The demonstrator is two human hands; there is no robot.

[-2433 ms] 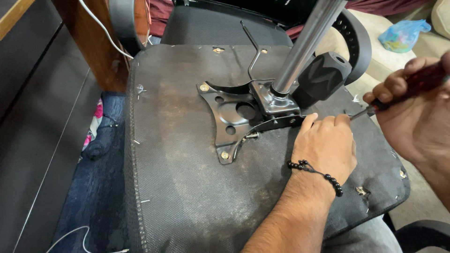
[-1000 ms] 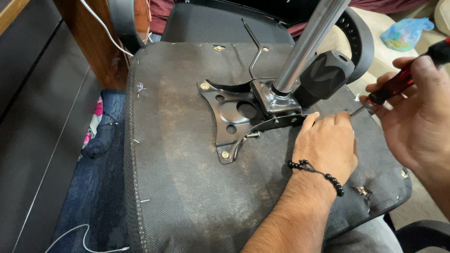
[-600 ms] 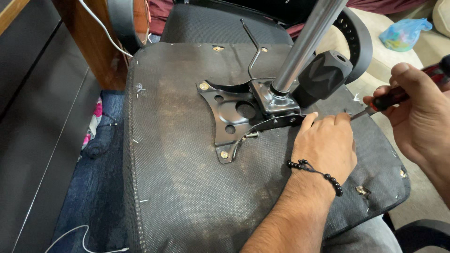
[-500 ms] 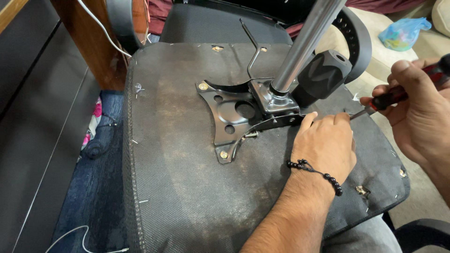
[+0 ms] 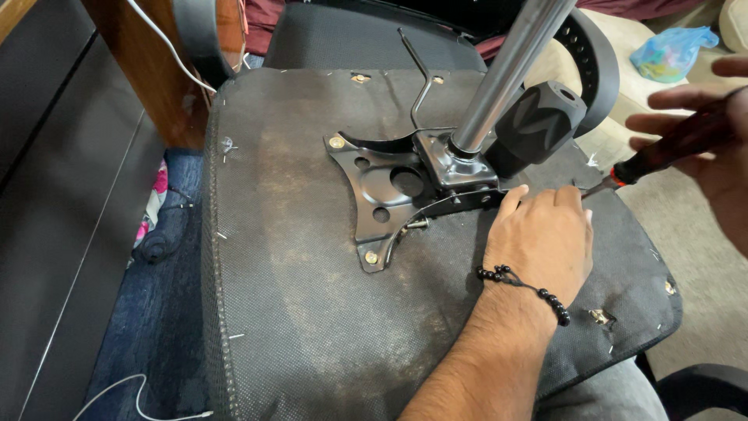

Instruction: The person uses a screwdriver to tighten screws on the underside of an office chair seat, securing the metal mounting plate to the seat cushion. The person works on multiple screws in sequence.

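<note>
An upturned chair seat [image 5: 312, 312], covered in worn black fabric, lies before me. A black metal mounting plate [image 5: 374, 187] is bolted to it, with a chrome gas cylinder [image 5: 506, 78] and a black knob [image 5: 538, 125] rising from it. My left hand [image 5: 541, 242], with a black bead bracelet [image 5: 530, 288] on the wrist, rests over the plate's right arm. Its fingers are curled and what lies under them is hidden. My right hand [image 5: 728, 171] holds a screwdriver [image 5: 670, 144] by its dark red handle with the fingers spread loosely. The tip points at my left fingertips.
A thin bent lever [image 5: 421, 86] sticks up behind the plate. A wooden leg [image 5: 148, 70] stands at the back left, beside a dark cabinet [image 5: 47, 195]. A white cable [image 5: 140, 390] and blue cloth [image 5: 164, 234] lie on the floor. A blue plastic bag [image 5: 670, 51] sits far right.
My right hand's fingers have loosened and spread out along the screwdriver handle, which now lies lower and flatter. My left hand has stayed on the plate.
</note>
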